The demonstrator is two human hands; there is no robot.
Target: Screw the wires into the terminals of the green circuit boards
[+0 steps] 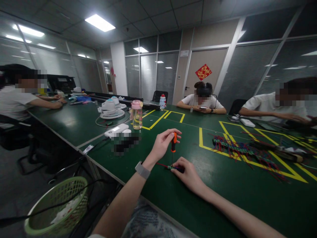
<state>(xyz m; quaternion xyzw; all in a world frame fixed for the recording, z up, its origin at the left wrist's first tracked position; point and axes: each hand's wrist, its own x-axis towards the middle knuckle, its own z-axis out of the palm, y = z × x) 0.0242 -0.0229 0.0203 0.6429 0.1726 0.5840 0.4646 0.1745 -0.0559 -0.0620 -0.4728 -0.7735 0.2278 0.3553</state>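
Head view: left hand (163,144) closed on screwdriver (174,142), right hand (186,172) pinched on green piece (169,167), bottle (137,116) beyond, wires (227,147) rightward.

A wide, flat, silvery-grey band (142,170) circles the left wrist (150,162). Both forearms (123,201) are bare. Mottled grey cloth (148,219) covers the lap; a pale sleeve edge (96,236) shows at bottom left.

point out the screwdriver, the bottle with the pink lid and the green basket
Screwdriver (173,146): head view, on the dark lower part of its handle
Bottle with the pink lid (137,118): head view, on its clear body
Green basket (60,187): head view, on the inside of its far wall
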